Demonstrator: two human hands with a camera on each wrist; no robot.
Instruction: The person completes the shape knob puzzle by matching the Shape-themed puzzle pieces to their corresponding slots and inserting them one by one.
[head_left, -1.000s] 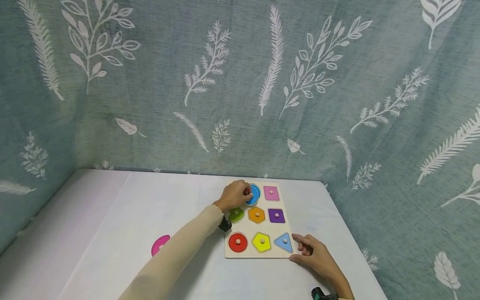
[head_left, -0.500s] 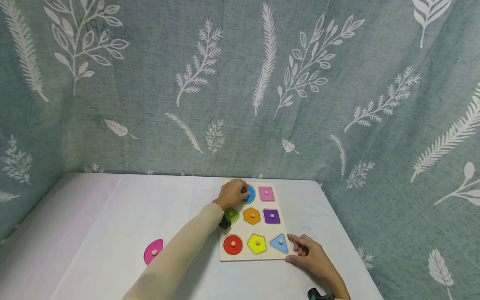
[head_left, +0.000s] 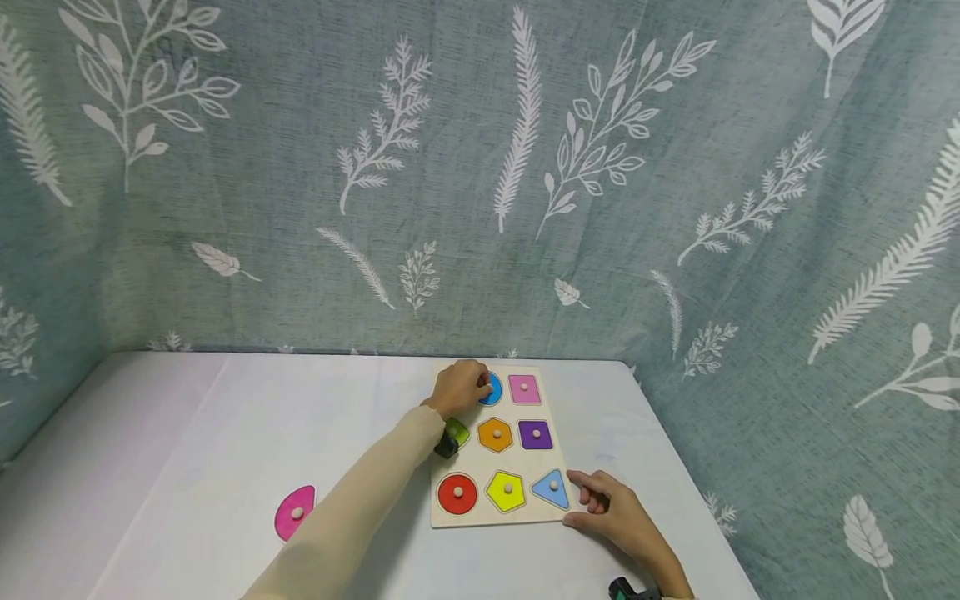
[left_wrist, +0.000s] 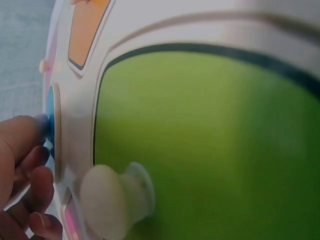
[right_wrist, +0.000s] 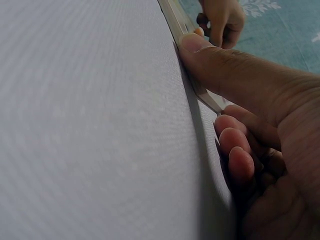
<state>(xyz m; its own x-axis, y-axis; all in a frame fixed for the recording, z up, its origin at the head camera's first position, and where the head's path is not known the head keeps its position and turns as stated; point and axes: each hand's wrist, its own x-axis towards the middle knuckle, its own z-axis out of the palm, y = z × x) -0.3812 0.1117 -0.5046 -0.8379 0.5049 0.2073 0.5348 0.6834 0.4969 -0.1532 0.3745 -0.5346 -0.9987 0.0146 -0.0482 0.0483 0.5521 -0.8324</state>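
Observation:
My left hand [head_left: 459,387] is at the far end of a wooden puzzle board [head_left: 517,460], thumb and fingertips pinching a round blue puzzle piece [head_left: 493,389]. Its knob is hidden by the fingers. In the left wrist view the blue piece [left_wrist: 51,125] lies at its place on the board, its edge showing slightly raised. At the board's near right corner, my right hand [head_left: 618,517] holds the rim between thumb and index finger, the other fingers curled. A magenta puzzle piece [head_left: 287,510] with a knob lies on the table at left, partly covered by the left sleeve.
Seated on the board are knobbed shapes: red circle [head_left: 457,494], yellow pentagon [head_left: 501,498], light blue triangle [head_left: 550,493], orange hexagon [head_left: 491,442], purple shape [head_left: 531,442], pink square [head_left: 521,396] and a green piece [head_left: 459,431]. Behind the white table [head_left: 225,450] hangs a leaf-patterned curtain [head_left: 465,275].
The blue piece, earlier offset from its blue recess, now lines up with it, the left hand still pinching it. The right hand stays at the corner. The head view has shifted slightly.

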